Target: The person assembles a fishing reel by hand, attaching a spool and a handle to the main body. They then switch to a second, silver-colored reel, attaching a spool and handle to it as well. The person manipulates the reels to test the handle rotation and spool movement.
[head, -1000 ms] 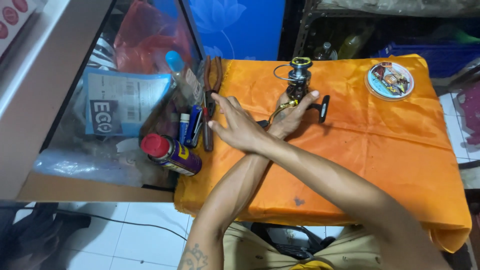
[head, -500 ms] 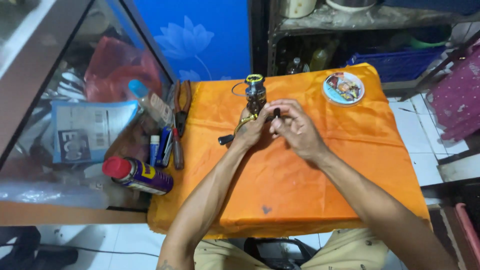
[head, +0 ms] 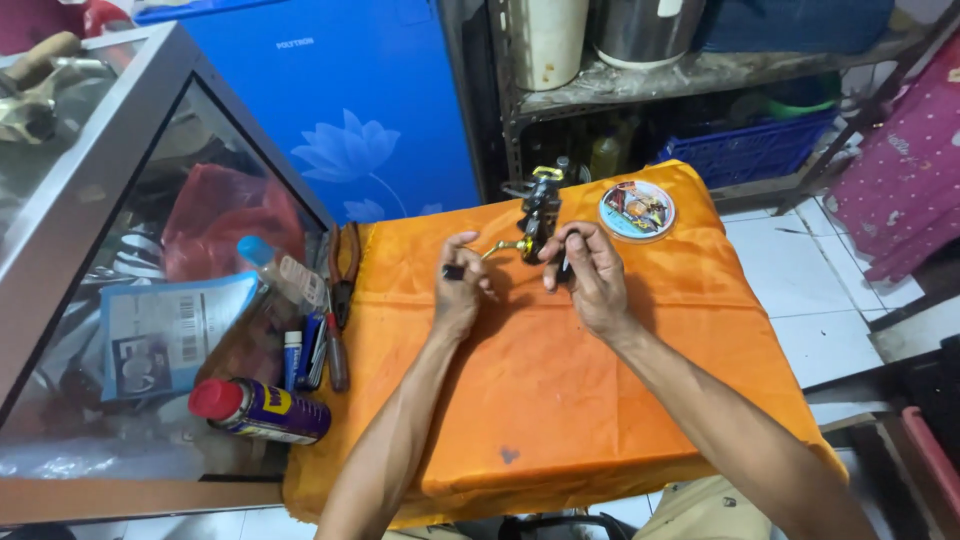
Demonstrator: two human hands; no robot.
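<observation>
The right grip [head: 590,272] covers the lower part of the fishing reel [head: 540,205], so the reel's foot and how the fingers close on it cannot be told. The left grip [head: 460,285] curls over the handle knob [head: 455,271], leaving only a dark end showing. The orange cloth [head: 560,390] hides the bench under both grips entirely. Left of the left grip, the small tools [head: 312,350] beside the pliers [head: 345,262] overlap and are too small to tell apart. Both forearms are cut off by the bottom edge, as is the cloth's front hem
</observation>
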